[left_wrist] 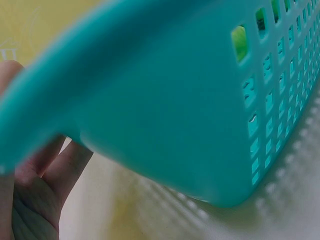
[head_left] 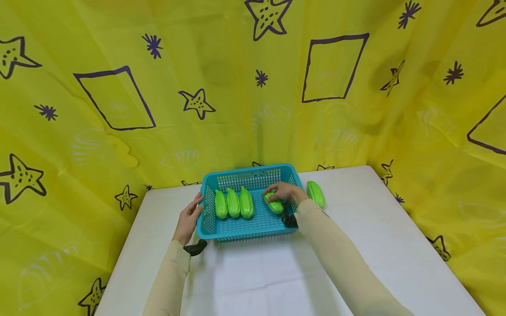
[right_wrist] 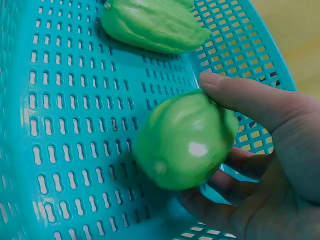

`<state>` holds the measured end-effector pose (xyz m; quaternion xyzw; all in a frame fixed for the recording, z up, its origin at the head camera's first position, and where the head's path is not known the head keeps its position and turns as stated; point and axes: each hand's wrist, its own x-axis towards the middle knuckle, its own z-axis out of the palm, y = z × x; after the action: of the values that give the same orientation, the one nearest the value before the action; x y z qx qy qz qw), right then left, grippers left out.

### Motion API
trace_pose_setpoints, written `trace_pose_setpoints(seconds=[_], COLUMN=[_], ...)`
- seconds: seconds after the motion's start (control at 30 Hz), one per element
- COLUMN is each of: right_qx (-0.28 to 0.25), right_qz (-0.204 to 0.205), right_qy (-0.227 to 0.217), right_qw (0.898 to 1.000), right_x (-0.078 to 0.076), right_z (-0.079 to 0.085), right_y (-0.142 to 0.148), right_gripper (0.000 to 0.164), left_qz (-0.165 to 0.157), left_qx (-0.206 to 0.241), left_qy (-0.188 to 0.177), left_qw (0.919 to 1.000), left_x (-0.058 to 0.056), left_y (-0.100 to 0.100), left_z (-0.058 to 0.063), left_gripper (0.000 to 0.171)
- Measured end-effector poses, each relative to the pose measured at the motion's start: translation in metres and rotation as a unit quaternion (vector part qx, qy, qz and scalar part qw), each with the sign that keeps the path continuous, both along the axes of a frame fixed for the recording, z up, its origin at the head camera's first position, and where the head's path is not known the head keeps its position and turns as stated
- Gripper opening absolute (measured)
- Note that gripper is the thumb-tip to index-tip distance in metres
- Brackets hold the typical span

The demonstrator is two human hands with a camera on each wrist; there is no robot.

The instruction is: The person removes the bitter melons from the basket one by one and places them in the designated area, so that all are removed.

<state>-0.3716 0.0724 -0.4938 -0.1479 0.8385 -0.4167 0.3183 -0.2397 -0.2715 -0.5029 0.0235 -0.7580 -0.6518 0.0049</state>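
A blue-green plastic basket [head_left: 257, 226] sits on the white table. My left hand [head_left: 188, 221] holds its left side, fingers at the rim; in the left wrist view the rim hides part of that hand [left_wrist: 37, 200]. Inside the basket, my right hand [head_left: 282, 192] grips a glossy green ridged gourd [head_left: 275, 206], thumb on one side and fingers on the other, as the right wrist view shows for this gourd [right_wrist: 185, 145]. Three similar gourds [head_left: 233, 203] lie side by side in the basket's left half.
Another green gourd [head_left: 316, 194] lies on the white table [head_left: 253, 281] just right of the basket, partly behind the right forearm. A yellow curtain [head_left: 229, 145] with star drawings hangs behind and along both sides of the table. Dark wrist mounts [head_left: 195, 248] show by the hands.
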Motion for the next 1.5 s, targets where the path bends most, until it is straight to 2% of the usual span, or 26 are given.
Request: trace_pose_setpoints(seconds=[0.07,0.2,0.33,0.4,0.5,0.63,0.7,0.83,0.97,1.1,1.33,1.5], right_qx=[-0.011,-0.033,-0.05,-0.058,-0.077,-0.113,-0.135,-0.167,-0.164,-0.161,-0.168,-0.151], right_qz=[0.007,0.028,0.022,0.008,-0.026,-0.085,-0.109,-0.136,-0.151,-0.171,-0.201,-0.199], right_qy=[0.019,0.044,0.056,0.07,0.081,0.078,0.073,0.08,0.119,0.145,0.168,0.177], right_qw=[1.0,0.998,0.997,0.996,0.993,0.987,0.982,0.973,0.968,0.961,0.95,0.952], right_x=[0.0,-0.001,-0.003,-0.004,-0.005,-0.002,0.0,0.004,0.009,0.016,0.026,0.034], right_z=[0.003,0.006,0.008,0.009,0.014,0.024,0.03,0.039,0.046,0.05,0.054,0.058], right_y=[-0.001,-0.001,-0.001,-0.001,-0.001,-0.002,-0.002,-0.001,0.003,0.01,0.025,0.037], right_gripper=[0.04,0.04,0.038,0.037,0.039,0.042,0.042,0.045,0.045,0.042,0.04,0.041], left_qz=[0.002,0.012,0.014,0.015,0.014,0.009,0.009,0.014,0.017,0.016,0.007,0.009], left_qx=[0.0,-0.006,-0.018,-0.013,-0.007,-0.012,-0.012,-0.009,-0.026,-0.029,-0.017,-0.019], left_qy=[0.001,0.003,0.003,-0.001,-0.008,-0.012,-0.011,-0.006,0.003,0.01,-0.012,-0.015], left_qw=[1.0,0.9999,0.9997,0.9998,0.9998,0.9998,0.9998,0.9998,0.9995,0.9994,0.9998,0.9997], left_x=[-0.002,-0.008,-0.012,-0.011,-0.007,-0.001,0.0,-0.004,-0.009,-0.011,0.002,0.003], left_y=[-0.002,-0.007,-0.009,-0.008,-0.005,-0.001,0.0,-0.003,-0.006,-0.007,0.003,0.004], left_z=[-0.002,-0.014,-0.022,-0.02,-0.01,0.003,0.003,-0.006,-0.019,-0.023,0.006,0.006], left_gripper=[0.046,0.046,0.047,0.047,0.046,0.046,0.046,0.046,0.046,0.047,0.047,0.047])
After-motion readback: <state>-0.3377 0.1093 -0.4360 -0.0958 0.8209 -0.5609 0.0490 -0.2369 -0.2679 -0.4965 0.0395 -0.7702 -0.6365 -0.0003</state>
